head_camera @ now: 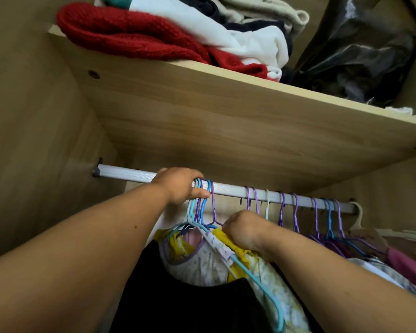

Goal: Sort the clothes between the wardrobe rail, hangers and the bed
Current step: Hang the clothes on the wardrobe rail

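1. Left grip [180,186]: up at the pale grey metal wardrobe rail [130,175], fingers curled over the top, thumb underneath. It's closed around the bunch of white, purple and blue hanger hooks [203,188] where they sit on the rail
2. Right grip [243,230]: lower, below the rail, knuckles up and fingers curled in tight. It clutches the top of the white and yellow floral garment [202,263], just beside a purple hanger neck; can't tell exactly which fold the fingertips pinch
3. Floral garment hangs from the bunched hooks, w/ a light-blue plastic hanger [257,272] slanting down across it
4. Black garment [178,304] hangs in front of the floral one, nearest the camera, btwn the two forearms
5. Right of the grips, more hooks are spread along the rail, apart from the bunch: a row of purple wire hangers [296,212], one thin white hanger [267,203] among them, a cream hanger [357,217] at the far right end
6. Pink garment [408,263] hangs under the right-hand hangers, partly cut off by the frame edge
7. Light wooden shelf [226,111] sits above the rail. On it: red knitted jumper [130,32] at left, folded white fleece top [250,39] beside and touching it, crumpled black plastic bag [358,51] at right
8. Bed isn't in view
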